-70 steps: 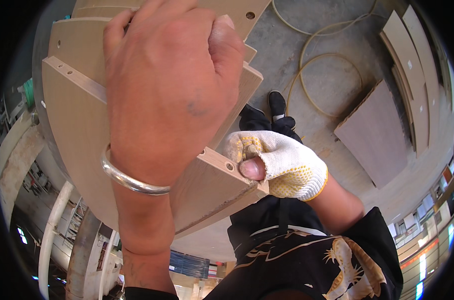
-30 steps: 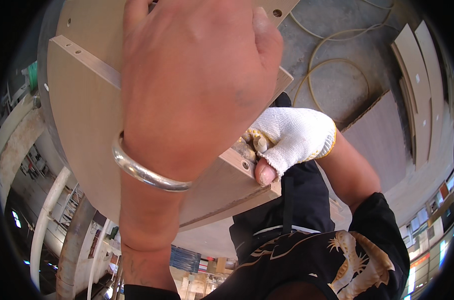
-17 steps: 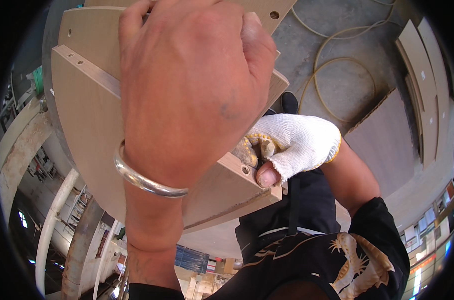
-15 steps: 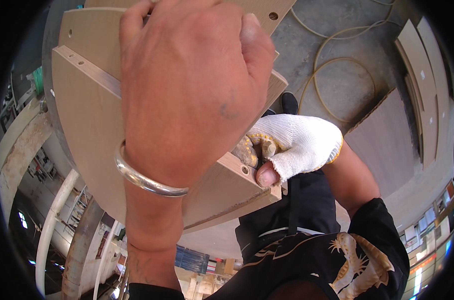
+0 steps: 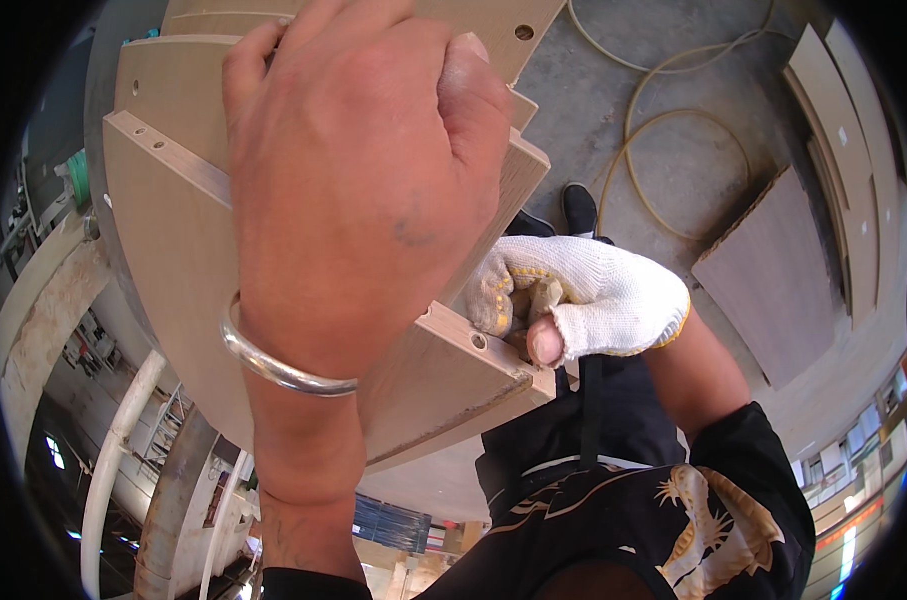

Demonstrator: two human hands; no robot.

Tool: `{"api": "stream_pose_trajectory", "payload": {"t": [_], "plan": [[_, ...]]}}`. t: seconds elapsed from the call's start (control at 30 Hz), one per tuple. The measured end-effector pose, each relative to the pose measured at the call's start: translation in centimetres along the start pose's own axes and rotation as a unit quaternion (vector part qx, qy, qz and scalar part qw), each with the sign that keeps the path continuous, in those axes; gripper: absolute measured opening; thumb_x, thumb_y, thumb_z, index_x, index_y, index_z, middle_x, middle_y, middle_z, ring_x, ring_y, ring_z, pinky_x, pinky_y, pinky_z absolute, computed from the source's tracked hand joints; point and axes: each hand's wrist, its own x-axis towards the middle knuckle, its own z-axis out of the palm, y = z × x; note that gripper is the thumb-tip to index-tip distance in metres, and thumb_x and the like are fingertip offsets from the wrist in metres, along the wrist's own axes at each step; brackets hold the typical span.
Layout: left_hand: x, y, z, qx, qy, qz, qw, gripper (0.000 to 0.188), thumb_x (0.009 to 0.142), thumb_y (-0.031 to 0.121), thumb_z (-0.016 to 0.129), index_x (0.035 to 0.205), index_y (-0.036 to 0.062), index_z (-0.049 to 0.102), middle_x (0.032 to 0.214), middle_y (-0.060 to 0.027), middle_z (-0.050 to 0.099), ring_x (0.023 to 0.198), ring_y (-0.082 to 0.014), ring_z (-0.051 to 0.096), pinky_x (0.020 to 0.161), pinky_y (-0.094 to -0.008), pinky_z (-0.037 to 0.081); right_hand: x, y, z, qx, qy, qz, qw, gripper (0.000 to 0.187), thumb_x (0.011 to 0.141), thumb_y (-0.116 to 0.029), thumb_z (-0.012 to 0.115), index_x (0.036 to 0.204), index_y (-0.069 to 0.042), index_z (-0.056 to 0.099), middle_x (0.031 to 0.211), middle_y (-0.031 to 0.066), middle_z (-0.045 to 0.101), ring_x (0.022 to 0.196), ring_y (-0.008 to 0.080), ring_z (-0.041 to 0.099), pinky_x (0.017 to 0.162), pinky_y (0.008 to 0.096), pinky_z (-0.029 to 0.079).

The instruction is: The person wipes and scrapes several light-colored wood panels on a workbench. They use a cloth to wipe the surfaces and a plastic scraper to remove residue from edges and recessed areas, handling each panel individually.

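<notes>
Left hand (image 5: 363,190), bare with a silver bangle (image 5: 273,365) at the wrist, clamped over the top edge of a stack of curved wooden panels (image 5: 173,260), close under the camera. Right hand (image 5: 578,300), in a white knit glove, closed at the drilled corner of the front panel, thumb tip bare and pressed to the edge. Below on the concrete floor (image 5: 673,120): flat brown board (image 5: 783,270), looped hose (image 5: 663,130).

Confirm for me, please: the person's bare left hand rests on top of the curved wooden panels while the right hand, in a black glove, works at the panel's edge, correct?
Not quite. The head view shows the right hand in a white knit glove, not black. As you said, the bare left hand rests on the curved wooden panels.
</notes>
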Motion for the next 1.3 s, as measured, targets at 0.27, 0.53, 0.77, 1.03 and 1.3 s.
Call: {"api": "stream_pose_trajectory", "payload": {"t": [0.27, 0.53, 0.77, 1.03, 1.3], "plan": [[0.0, 0.1, 0.0, 0.009, 0.000, 0.000, 1.000, 0.026, 0.106, 0.016, 0.059, 0.085, 0.0005, 0.060, 0.083, -0.0115, 0.053, 0.083, -0.0343, 0.054, 0.094, -0.0438, 0.040, 0.4, 0.1, 0.5, 0.021, 0.004, 0.022, 1.000, 0.037, 0.096, -0.028, 0.085, 0.111, -0.003, 0.063, 0.098, 0.0013, 0.067, 0.092, 0.0100, 0.059, 0.083, 0.0281, 0.051], [-0.1, 0.2, 0.2, -0.002, 0.003, -0.004, 1.000, 0.025, 0.105, 0.015, 0.059, 0.085, 0.0003, 0.060, 0.083, -0.0109, 0.053, 0.082, -0.0335, 0.054, 0.093, -0.0437, 0.040, 0.2, -0.3, 0.6, -0.010, 0.026, 0.020, 0.999, 0.036, 0.095, -0.027, 0.086, 0.110, -0.004, 0.063, 0.095, -0.0008, 0.064, 0.090, 0.0092, 0.056, 0.080, 0.0277, 0.050], [0.2, 0.3, -0.1, -0.008, -0.015, -0.011, 1.000, 0.025, 0.105, 0.015, 0.059, 0.085, 0.0000, 0.060, 0.083, -0.0105, 0.053, 0.082, -0.0329, 0.054, 0.093, -0.0433, 0.039, 0.5, 0.4, 0.1, 0.049, 0.000, 0.016, 0.999, 0.035, 0.097, -0.029, 0.084, 0.112, -0.003, 0.065, 0.097, -0.0001, 0.066, 0.090, 0.0094, 0.056, 0.080, 0.0277, 0.049], [-0.4, 0.5, -0.3, -0.150, 0.038, -0.084, 0.984, 0.018, 0.104, 0.012, 0.062, 0.095, -0.0002, 0.072, 0.088, -0.0099, 0.068, 0.089, -0.0305, 0.065, 0.091, -0.0446, 0.049, 0.9, 1.7, 0.1, 0.043, 0.009, -0.039, 0.998, 0.036, 0.099, -0.032, 0.081, 0.113, -0.003, 0.066, 0.100, 0.0003, 0.066, 0.093, 0.0099, 0.057, 0.082, 0.0283, 0.049], [-9.7, 4.3, -4.2, -0.171, -0.011, 0.021, 0.985, 0.022, 0.094, 0.019, 0.076, 0.115, 0.0119, 0.078, 0.122, -0.0059, 0.078, 0.124, -0.0308, 0.067, 0.122, -0.0577, 0.037, 1.7, 3.7, 0.2, 0.110, 0.014, -0.065, 0.992, 0.046, 0.095, -0.038, 0.083, 0.117, -0.001, 0.068, 0.097, -0.0001, 0.064, 0.087, 0.0078, 0.056, 0.076, 0.0249, 0.046]]}}
